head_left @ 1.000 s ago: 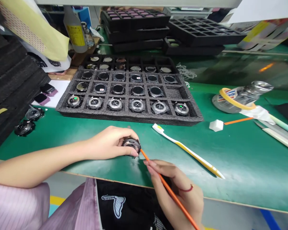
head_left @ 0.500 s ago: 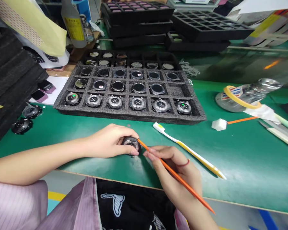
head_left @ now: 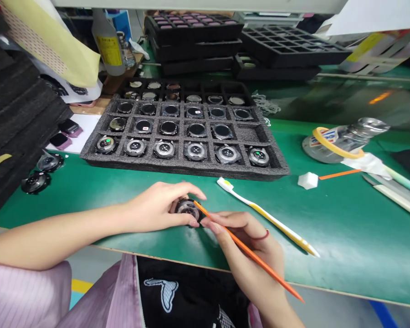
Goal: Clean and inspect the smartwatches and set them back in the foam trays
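My left hand [head_left: 159,206] is closed around a round watch body [head_left: 187,209], held back side up on the green mat [head_left: 345,228] near the front edge. My right hand [head_left: 246,246] pinches a thin orange stick [head_left: 249,255] like a pen. The stick's tip rests on the watch body's upper right edge. A white and yellow toothbrush [head_left: 266,216] lies just right of both hands.
A grey foam tray [head_left: 276,159] with several watch bodies sits behind the hands. Black trays [head_left: 194,41] are stacked at the back. Two loose watch bodies [head_left: 36,181] lie at the left. A white block [head_left: 308,180], tape ring [head_left: 328,141] and tools lie at the right.
My right hand rose from the table edge and swung the orange stick flatter. Its tip went from the watch body's lower right side to its upper edge. My left forefinger lifted slightly.
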`<state>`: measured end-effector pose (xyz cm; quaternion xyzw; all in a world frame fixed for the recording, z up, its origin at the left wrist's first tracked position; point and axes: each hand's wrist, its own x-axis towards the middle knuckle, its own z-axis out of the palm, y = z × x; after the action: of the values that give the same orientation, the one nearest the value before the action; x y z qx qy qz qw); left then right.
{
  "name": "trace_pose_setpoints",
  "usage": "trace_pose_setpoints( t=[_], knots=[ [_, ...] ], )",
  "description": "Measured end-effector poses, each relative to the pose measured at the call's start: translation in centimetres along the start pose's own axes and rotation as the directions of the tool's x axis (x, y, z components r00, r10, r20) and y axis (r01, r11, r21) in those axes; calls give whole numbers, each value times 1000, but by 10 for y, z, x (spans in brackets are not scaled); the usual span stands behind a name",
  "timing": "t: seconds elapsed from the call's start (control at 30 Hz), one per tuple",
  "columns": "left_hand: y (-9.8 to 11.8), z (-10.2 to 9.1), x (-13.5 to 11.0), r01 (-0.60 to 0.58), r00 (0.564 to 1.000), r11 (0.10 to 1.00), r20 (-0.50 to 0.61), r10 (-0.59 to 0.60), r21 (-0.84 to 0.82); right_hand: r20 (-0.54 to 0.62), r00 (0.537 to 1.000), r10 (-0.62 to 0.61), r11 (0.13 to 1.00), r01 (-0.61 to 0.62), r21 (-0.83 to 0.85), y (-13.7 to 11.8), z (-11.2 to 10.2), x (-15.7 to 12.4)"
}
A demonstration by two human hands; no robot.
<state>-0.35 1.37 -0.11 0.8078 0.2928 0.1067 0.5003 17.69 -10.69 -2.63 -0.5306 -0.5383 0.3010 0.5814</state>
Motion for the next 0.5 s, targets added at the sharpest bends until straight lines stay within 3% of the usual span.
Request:
trace_pose_setpoints(
  t=[0.13,0.27,0.37,0.43,0.5],
  knots=[
    [4,-2,-3,10,1000,1000,-13,-10,28,-119,991,-57,998,59,11,-1,-3,-6],
    [5,-7,-4,-157,988,975,18,156,157,-39,990,-137,989,134,-62,0,-8,-16],
    [2,-9,-2,-74,997,995,32,72,66,52,980,-192,970,197,-139,-1,-7,-16],
    [0,-9,0,15,1000,999,21,-15,30,73,972,-224,949,234,-209,-2,-5,-14],
    [-1,-8,2,25,1000,998,10,-26,51,75,970,-231,936,242,-255,-1,-5,-14]
  ],
)
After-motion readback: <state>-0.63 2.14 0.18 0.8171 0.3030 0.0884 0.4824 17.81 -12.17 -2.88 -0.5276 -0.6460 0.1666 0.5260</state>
